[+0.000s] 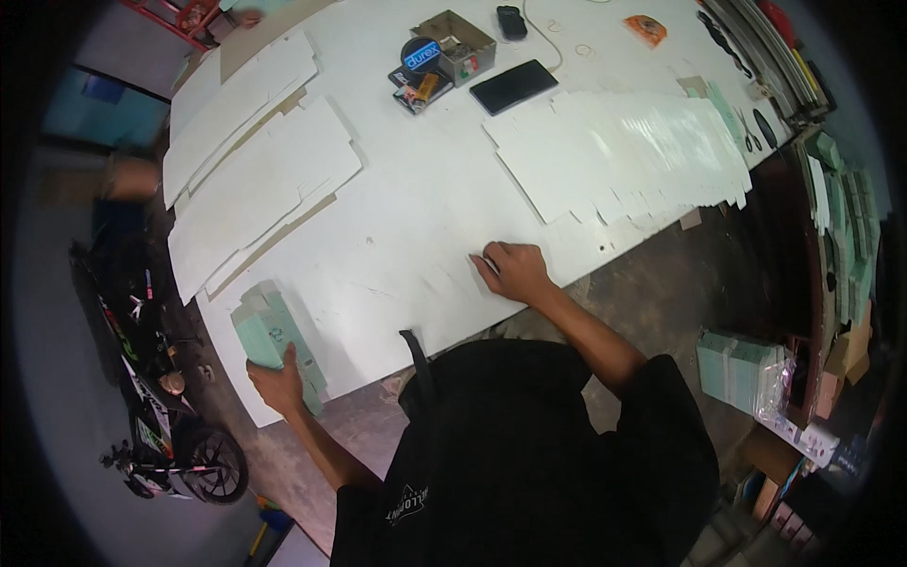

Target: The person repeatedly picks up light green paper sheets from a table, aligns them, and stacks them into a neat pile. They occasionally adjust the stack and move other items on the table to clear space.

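Observation:
At the table's near left corner, my left hand [277, 383] is closed on a light green folding carton [267, 333], thumb on one side. The carton's flaps stick out at its far end, and another part of it hangs toward the table edge. My right hand [513, 271] hovers over or rests on the white table [397, 246] near its front edge. Its fingers are loosely bent with the thumb apart, and nothing shows in them. Closest to it is a spread stack of flat white carton blanks [614, 151] at the right.
More white blanks [274, 180] lie along the left side. Toward the back are a metal box [463, 47], a black phone [514, 87] with a cable, and an orange packet [645, 30]. Scissors [748, 130] lie at the right edge. Bundled green cartons [742, 371] stand below; a motorcycle [156, 397] is left.

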`<state>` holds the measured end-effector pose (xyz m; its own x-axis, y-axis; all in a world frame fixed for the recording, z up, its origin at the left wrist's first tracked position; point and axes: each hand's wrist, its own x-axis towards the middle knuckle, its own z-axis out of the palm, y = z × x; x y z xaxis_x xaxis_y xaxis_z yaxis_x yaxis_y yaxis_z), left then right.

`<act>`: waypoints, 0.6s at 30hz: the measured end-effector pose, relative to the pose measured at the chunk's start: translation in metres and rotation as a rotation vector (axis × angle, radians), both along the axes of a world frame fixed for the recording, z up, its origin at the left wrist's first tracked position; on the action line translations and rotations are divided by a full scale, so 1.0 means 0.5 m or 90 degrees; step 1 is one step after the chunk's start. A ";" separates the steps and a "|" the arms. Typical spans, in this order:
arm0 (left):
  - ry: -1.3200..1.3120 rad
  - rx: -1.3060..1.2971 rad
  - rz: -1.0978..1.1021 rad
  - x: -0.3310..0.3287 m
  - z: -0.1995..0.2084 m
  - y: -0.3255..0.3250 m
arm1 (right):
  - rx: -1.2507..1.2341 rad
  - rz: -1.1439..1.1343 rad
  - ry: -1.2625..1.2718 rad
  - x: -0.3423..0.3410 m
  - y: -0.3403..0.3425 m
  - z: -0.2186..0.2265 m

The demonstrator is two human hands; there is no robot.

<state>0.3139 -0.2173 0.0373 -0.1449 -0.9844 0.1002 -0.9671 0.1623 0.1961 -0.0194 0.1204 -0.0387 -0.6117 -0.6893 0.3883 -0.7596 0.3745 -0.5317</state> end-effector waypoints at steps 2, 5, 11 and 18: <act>-0.004 0.009 0.006 -0.006 0.004 0.007 | 0.000 -0.003 0.000 0.002 0.004 0.001; -0.023 0.022 0.017 -0.015 0.016 0.009 | 0.017 -0.018 0.000 0.007 0.002 -0.004; -0.050 0.014 0.026 -0.004 0.002 0.003 | 0.032 -0.024 0.033 0.010 0.000 -0.008; -0.036 0.011 0.002 -0.004 0.004 -0.001 | 0.028 -0.023 0.046 0.008 0.003 -0.028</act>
<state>0.3118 -0.2176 0.0395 -0.1466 -0.9863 0.0749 -0.9773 0.1562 0.1434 -0.0154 0.1220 -0.0525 -0.6084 -0.6844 0.4018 -0.7807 0.4249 -0.4582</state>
